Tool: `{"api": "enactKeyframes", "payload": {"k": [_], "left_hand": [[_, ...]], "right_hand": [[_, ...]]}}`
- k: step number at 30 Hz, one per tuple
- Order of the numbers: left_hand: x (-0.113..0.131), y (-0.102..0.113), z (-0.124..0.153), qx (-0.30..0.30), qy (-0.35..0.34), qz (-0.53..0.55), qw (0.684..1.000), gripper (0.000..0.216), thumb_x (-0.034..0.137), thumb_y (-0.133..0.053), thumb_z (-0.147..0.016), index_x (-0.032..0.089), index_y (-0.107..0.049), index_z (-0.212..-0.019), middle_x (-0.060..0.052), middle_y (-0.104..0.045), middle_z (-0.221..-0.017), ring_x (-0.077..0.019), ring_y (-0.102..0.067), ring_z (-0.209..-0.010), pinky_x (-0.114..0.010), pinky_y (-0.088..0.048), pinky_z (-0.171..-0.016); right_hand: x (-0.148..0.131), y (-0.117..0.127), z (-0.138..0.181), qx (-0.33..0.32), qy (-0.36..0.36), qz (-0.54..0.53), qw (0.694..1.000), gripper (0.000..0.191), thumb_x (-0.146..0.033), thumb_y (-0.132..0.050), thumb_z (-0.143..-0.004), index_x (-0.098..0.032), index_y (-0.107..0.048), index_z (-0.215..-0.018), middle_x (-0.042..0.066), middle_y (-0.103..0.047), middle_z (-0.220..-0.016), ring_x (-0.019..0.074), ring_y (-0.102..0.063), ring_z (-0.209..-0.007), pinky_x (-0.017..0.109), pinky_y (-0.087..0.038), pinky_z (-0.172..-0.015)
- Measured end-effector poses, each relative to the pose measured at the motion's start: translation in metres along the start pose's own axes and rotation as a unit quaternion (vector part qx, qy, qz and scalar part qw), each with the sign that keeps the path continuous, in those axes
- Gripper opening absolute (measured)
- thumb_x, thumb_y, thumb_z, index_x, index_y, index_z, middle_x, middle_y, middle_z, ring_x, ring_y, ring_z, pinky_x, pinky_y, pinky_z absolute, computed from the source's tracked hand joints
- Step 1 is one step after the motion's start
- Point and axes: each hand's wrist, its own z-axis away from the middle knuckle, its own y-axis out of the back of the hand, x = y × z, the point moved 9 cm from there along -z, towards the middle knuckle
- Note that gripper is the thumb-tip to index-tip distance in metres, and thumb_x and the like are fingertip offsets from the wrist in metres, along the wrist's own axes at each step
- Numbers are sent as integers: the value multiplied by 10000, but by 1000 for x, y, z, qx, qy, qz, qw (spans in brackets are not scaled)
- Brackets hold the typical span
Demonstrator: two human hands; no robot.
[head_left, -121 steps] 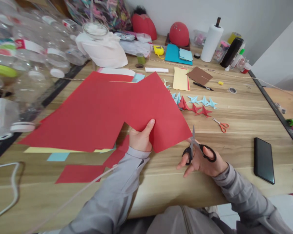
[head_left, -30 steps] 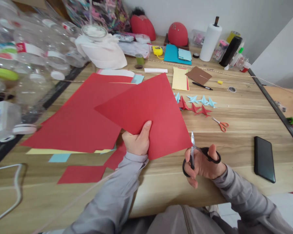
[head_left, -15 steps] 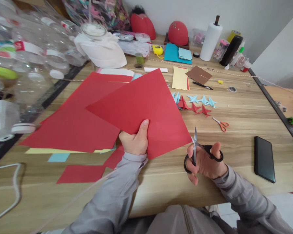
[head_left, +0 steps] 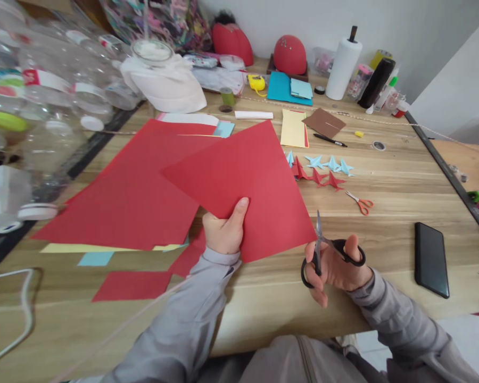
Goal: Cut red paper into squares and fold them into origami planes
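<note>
My left hand [head_left: 225, 227] grips a sheet of red paper [head_left: 259, 181] by its lower edge, thumb on top, holding it above the table. In my right hand [head_left: 337, 268] is a pair of black-handled scissors [head_left: 318, 239], with thumb and fingers through the loops and the blades slightly parted. The blades are at the right corner of the sheet; whether they touch it I cannot tell. Under the sheet's left part lies a stack of larger red paper [head_left: 131, 191]. Smaller red pieces [head_left: 131, 285] lie near my left forearm.
Folded blue paper cranes [head_left: 331, 163] and red ones [head_left: 317, 176] stand beyond the sheet. Small orange scissors [head_left: 360, 202] and a black phone [head_left: 431, 259] lie to the right. Plastic bottles [head_left: 56, 90] crowd the left side. A paper roll [head_left: 344, 69] stands at the back.
The red sheet in my left hand has shifted right and tilted a little, its left corner drawing inward. My right hand with the scissors has barely moved.
</note>
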Motion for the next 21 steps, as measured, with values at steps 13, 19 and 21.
{"api": "enactKeyframes", "payload": {"k": [13, 19, 21], "left_hand": [[5, 8, 1, 41, -24, -19, 999, 339, 402, -710, -688, 112, -710, -863, -120, -741, -916, -243, -696, -916, -366, -560, -865], [8, 11, 1, 52, -39, -18, 998, 317, 405, -705, -699, 123, -696, -843, -119, -745, -892, -253, -703, -915, -380, -561, -872], [10, 12, 0, 54, -49, -15, 997, 321, 408, -702, -699, 120, -695, -841, -129, -743, -901, -264, -703, -921, -391, -560, -875]], "right_hand": [[-9, 5, -2, 33, 44, 18, 998, 777, -810, -522, -703, -147, -527, -1107, 10, -612, -683, 161, -604, -487, 283, -465, -485], [-8, 3, -2, 16, 39, 8, 999, 764, -813, -507, -710, -153, -516, -1095, 4, -611, -675, 146, -587, -462, 260, -453, -455], [-7, 3, -1, 18, 34, 9, 999, 770, -820, -513, -696, -154, -514, -1082, -3, -604, -662, 141, -575, -448, 252, -445, -440]]}}
